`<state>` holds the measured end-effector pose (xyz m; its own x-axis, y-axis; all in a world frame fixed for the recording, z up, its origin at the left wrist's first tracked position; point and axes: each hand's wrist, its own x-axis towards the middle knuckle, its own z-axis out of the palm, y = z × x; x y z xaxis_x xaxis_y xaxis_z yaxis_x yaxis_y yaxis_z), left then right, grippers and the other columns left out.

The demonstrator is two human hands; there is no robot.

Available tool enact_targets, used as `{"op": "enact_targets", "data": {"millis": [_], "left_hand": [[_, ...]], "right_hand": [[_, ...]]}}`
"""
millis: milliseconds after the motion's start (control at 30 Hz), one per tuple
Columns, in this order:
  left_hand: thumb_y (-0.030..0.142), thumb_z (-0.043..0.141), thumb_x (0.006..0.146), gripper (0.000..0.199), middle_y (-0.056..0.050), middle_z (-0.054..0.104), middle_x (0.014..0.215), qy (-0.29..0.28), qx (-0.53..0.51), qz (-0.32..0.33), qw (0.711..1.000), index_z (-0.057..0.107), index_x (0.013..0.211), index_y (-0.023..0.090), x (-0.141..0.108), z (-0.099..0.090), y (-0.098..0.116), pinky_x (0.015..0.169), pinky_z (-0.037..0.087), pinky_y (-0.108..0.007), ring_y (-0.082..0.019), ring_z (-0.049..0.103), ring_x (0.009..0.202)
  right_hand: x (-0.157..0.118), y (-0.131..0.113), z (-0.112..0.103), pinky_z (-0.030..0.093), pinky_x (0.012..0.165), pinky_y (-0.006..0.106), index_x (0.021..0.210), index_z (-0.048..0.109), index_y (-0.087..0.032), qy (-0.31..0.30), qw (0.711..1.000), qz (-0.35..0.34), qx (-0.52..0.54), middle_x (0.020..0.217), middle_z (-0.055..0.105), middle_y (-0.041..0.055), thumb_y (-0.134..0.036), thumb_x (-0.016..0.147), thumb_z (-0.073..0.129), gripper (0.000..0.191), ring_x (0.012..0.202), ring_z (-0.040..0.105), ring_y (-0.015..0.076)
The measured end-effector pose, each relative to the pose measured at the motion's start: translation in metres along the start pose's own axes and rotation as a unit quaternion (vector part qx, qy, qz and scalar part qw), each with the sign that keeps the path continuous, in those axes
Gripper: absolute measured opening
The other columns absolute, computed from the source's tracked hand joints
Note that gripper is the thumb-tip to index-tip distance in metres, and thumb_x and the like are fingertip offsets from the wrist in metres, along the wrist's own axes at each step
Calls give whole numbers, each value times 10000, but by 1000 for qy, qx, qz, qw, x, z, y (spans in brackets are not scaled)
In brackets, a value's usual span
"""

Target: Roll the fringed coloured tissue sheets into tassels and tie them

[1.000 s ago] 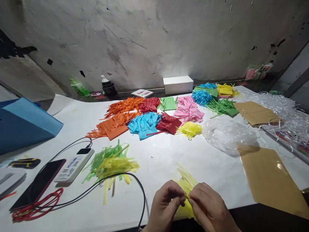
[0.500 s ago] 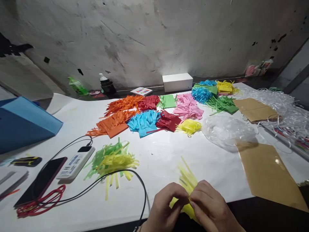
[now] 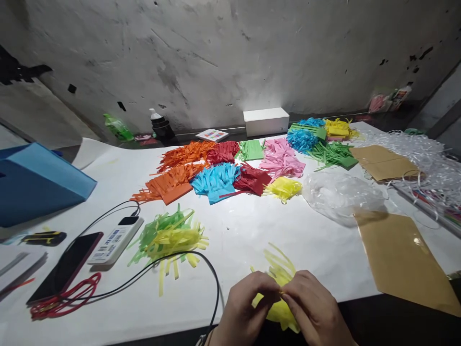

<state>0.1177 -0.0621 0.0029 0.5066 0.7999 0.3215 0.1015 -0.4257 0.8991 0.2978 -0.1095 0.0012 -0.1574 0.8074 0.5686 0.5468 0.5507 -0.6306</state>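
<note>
At the table's front edge my left hand (image 3: pixel 248 300) and my right hand (image 3: pixel 313 302) meet, fingers pinched together on yellow fringed tissue paper (image 3: pixel 283 315). Its strips fan out beyond the fingertips and its wider part hangs below them. The exact spot where the fingertips press is small and partly hidden. To the left lies a loose bundle of green and yellow fringed paper (image 3: pixel 173 240). Farther back are fringed pieces in orange (image 3: pixel 176 192), blue (image 3: pixel 216 180), red (image 3: pixel 252 180), pink (image 3: pixel 283 158) and yellow (image 3: pixel 286 188).
A black cable (image 3: pixel 212 269) loops left of my hands, near a white power bank (image 3: pixel 115 242), a phone (image 3: pixel 68 269) and a red cord (image 3: pixel 72 298). On the right are a clear plastic bag (image 3: pixel 342 194) and brown envelopes (image 3: pixel 403 259). A white box (image 3: pixel 266 121) stands behind.
The yellow strips between my hands have spread wider, and the lower part of the paper has shifted and crumpled. Both hands stay pinched together. The view has shifted slightly.
</note>
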Motion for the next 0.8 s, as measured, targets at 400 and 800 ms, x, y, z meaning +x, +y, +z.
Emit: {"op": "enact_targets", "data": {"millis": [400,800], "left_hand": [[65,657,803,166,-39,748,782,68,-56,-88,992,740,845,203,-3,6,-11,699,557,-237,-172,702,728],[169,667,832,56,-53,744,790,64,-136,-184,971,691,882,178,-4,1,-13,693,587,-269,-191,729,711]], "right_hand": [[-5,7,5,478,594,243,797,603,-221,-35,996,79,22,698,609,-4,-176,973,493,212,668,612,146],[-16,11,15,539,662,221,862,654,-231,-36,985,156,64,787,686,19,-272,1006,497,217,735,674,156]]}}
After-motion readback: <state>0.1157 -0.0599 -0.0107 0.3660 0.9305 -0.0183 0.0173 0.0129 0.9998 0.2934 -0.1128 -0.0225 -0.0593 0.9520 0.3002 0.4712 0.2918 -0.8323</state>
